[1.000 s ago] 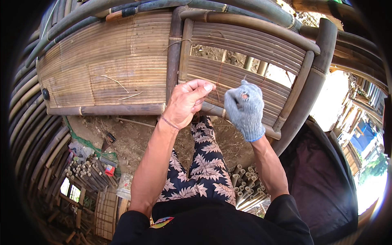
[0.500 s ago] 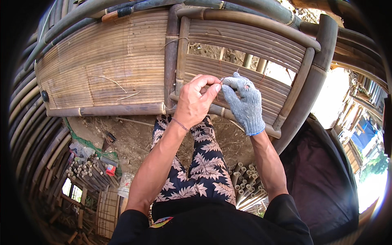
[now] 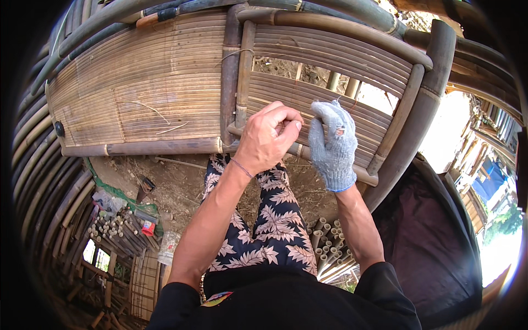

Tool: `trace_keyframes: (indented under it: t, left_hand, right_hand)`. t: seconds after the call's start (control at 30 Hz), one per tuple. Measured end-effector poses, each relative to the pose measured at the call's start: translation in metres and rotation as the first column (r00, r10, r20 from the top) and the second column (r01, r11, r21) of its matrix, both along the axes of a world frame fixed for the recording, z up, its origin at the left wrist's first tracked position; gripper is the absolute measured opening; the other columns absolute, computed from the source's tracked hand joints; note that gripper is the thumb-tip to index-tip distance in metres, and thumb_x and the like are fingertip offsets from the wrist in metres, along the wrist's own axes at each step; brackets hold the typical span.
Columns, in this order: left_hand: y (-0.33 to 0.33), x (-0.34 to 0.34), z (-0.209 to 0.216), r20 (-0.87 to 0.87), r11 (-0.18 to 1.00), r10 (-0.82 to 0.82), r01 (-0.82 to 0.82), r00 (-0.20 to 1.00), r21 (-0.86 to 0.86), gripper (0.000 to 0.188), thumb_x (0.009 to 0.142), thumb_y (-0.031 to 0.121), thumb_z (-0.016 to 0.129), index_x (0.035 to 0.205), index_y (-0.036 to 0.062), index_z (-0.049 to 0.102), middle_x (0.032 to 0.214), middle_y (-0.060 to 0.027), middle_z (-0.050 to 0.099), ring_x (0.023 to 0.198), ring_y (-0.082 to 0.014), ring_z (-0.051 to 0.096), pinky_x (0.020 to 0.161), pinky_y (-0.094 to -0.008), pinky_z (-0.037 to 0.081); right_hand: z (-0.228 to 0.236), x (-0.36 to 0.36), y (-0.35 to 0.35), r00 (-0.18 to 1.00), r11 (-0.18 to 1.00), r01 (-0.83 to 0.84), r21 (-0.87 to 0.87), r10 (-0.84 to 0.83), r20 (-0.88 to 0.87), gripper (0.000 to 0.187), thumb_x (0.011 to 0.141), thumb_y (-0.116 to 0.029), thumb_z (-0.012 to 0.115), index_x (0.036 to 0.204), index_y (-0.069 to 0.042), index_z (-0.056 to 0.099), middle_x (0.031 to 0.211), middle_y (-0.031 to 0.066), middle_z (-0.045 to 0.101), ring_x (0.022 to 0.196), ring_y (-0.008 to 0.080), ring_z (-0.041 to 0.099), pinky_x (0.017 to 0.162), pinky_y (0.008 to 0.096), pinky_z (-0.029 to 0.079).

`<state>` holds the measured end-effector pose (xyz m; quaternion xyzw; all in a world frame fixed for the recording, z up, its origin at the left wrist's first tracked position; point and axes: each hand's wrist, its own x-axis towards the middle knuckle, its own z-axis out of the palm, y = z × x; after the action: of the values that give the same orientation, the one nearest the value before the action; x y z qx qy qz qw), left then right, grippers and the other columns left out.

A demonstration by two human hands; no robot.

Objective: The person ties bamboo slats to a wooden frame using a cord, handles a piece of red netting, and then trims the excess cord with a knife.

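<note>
Two hands are bunched up close together on the bamboo frame here, and that's where it could get dicey. Nearest the camera are the patterned trousers [image 3: 269, 231], with a bundle of short cut bamboo tubes [image 3: 324, 242] on the ground just beside the leg; easy to kick or roll an ankle on if the person shifts their footing.

Up from there, the left hand [image 3: 268, 140] is bare and curled almost into a fist, fingertips pinched on something small right at the lower rail [image 3: 308, 154] of the slatted panel [image 3: 330, 93]. I honestly can't tell what the pinched thing is, maybe a thin tie or strip. The right hand [image 3: 333, 146] wears a grey knit glove with a hole worn in it, fingers bent tight against the same spot on the slats, touching or nearly touching the left.

My worry: a bare hand on split bamboo means splinters or a cut if the grip slips along an edge. That hole in the glove leaves skin open too. If whatever they're pinching snaps under tension, knuckles go straight into the slats.

Further out, the woven panel [image 3: 137, 104] on the left has loose slivers lying on it that could snag a sleeve.
</note>
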<state>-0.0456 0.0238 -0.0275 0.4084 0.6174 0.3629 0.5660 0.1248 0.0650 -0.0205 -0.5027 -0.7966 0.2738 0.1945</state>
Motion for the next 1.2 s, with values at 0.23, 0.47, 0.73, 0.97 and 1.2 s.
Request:
trace_keyframes:
  t: [0.23, 0.47, 0.73, 0.97, 1.2]
  left_hand:
    - [-0.006, 0.003, -0.006, 0.253, 0.982, 0.151, -0.115, 0.956, -0.150, 0.012, 0.093, 0.009, 0.067, 0.097, -0.0019, 0.069, 0.083, 0.0015, 0.065, 0.072, -0.0031, 0.051, 0.062, -0.0211, 0.042]
    - [-0.008, 0.003, 0.010, 0.136, 0.963, 0.120, -0.082, 0.983, -0.256, 0.014, 0.091, 0.010, 0.069, 0.098, -0.0024, 0.072, 0.075, 0.0026, 0.064, 0.065, -0.0015, 0.050, 0.057, -0.0194, 0.040]
    - [-0.083, 0.058, 0.036, -0.083, 0.976, -0.149, 0.133, 0.985, -0.174, 0.016, 0.089, 0.012, 0.067, 0.096, -0.0013, 0.072, 0.085, -0.0089, 0.066, 0.073, -0.0234, 0.064, 0.067, -0.0327, 0.051]
    - [-0.004, 0.020, -0.098, -0.561, 0.988, -0.064, 0.130, 0.826, 0.079, 0.049, 0.096, 0.027, 0.057, 0.138, 0.0028, 0.048, 0.136, -0.0207, 0.050, 0.128, -0.0356, 0.047, 0.108, -0.0432, 0.039]
    - [0.036, 0.039, -0.174, -0.707, 0.950, -0.031, 0.241, 0.707, 0.199, 0.078, 0.098, 0.053, 0.047, 0.152, 0.0002, 0.026, 0.154, -0.0222, 0.027, 0.145, -0.0388, 0.024, 0.120, -0.0463, 0.023]
  right_hand:
    - [0.005, 0.004, 0.004, 0.987, 0.987, -0.158, 0.010, 0.158, 0.026, 0.032, 0.075, -0.008, 0.074, 0.106, -0.013, 0.069, 0.100, 0.0075, 0.069, 0.095, 0.0283, 0.065, 0.106, 0.0501, 0.042]
    - [0.003, 0.015, 0.017, 0.985, 0.997, -0.072, 0.002, 0.070, 0.156, 0.011, 0.077, -0.012, 0.073, 0.088, -0.011, 0.070, 0.082, 0.0060, 0.067, 0.080, 0.0248, 0.066, 0.093, 0.0437, 0.050]
    - [0.006, 0.017, -0.022, 0.644, -0.093, 0.030, -0.995, -0.760, 0.090, 0.037, 0.095, -0.028, 0.062, 0.122, -0.003, 0.058, 0.107, 0.0180, 0.066, 0.086, 0.0290, 0.067, 0.079, 0.0406, 0.056]
    - [-0.005, 0.074, 0.059, 0.779, 0.954, 0.012, 0.299, -0.197, 0.595, 0.058, 0.087, -0.027, 0.068, 0.137, -0.004, 0.050, 0.139, 0.0184, 0.048, 0.134, 0.0386, 0.040, 0.113, 0.0526, 0.030]
    - [-0.044, 0.101, 0.074, 0.749, 0.894, -0.250, 0.371, -0.064, 0.660, 0.058, 0.083, -0.031, 0.071, 0.133, -0.009, 0.054, 0.125, 0.0127, 0.052, 0.123, 0.0354, 0.047, 0.111, 0.0536, 0.035]
